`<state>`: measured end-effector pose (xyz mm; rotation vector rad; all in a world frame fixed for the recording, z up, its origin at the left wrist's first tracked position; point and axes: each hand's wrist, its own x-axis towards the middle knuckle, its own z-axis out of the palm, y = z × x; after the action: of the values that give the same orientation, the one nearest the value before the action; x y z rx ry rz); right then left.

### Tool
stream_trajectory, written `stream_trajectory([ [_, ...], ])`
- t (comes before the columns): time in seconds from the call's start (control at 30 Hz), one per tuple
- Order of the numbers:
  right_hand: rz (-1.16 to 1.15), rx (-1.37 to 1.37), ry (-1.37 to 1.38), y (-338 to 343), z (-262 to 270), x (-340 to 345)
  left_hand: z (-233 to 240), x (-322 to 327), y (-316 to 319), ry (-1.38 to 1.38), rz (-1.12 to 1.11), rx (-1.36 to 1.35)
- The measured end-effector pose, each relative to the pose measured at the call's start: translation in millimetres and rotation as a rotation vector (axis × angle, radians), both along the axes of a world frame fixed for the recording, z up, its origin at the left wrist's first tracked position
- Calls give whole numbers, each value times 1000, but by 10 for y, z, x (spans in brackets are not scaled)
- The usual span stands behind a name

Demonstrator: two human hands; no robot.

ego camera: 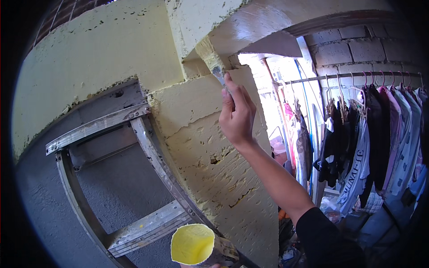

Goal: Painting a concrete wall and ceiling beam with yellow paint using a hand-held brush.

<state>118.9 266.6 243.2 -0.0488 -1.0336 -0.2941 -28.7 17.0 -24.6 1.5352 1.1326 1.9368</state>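
My right hand (238,112) is raised and grips the handle of a paintbrush (211,57). Its paint-coated bristles point up and touch the underside edge of a concrete beam (197,23) where it meets the yellow-painted wall (214,134). Low in the view, my left hand (215,266) holds a cut-open paint container (231,252) from beneath; only bits of its fingers show. Yellow paint coats the container's inside, and its mouth tilts toward me. How much paint lies in it I cannot tell.
A paint-spotted metal ladder (150,231) stands close on the left, against a grey wall section (124,181). Clothes (362,160) on hangers line a rail (318,79) at the right. Bright light enters through an opening (261,77) beyond the wall's edge. Clutter lies below the clothes.
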Motion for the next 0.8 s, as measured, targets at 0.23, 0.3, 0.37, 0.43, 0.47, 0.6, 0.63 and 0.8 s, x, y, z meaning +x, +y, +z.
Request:
stream_trajectory([
  [0.23,-41,-35,-70,432,147,149,96,-6,-61,-24,-103,-65],
  [0.3,-26,-48,57,594,246,227,16,-58,-54,-13,-54,-27],
  [0.37,-25,-151,90,736,239,321,-7,-64,-47,-6,-12,13],
  [0.43,-23,-274,117,814,193,418,37,-42,-45,28,11,25],
  [0.47,-41,-305,139,866,197,463,38,-46,-34,26,10,27],
  [0.6,-144,-406,212,1008,122,524,-105,-149,26,43,-1,37],
  [0.63,-143,-406,211,980,117,520,-152,-185,37,31,-14,37],
  [0.8,-1,-406,212,684,196,467,-86,-38,78,-27,-79,111],
])
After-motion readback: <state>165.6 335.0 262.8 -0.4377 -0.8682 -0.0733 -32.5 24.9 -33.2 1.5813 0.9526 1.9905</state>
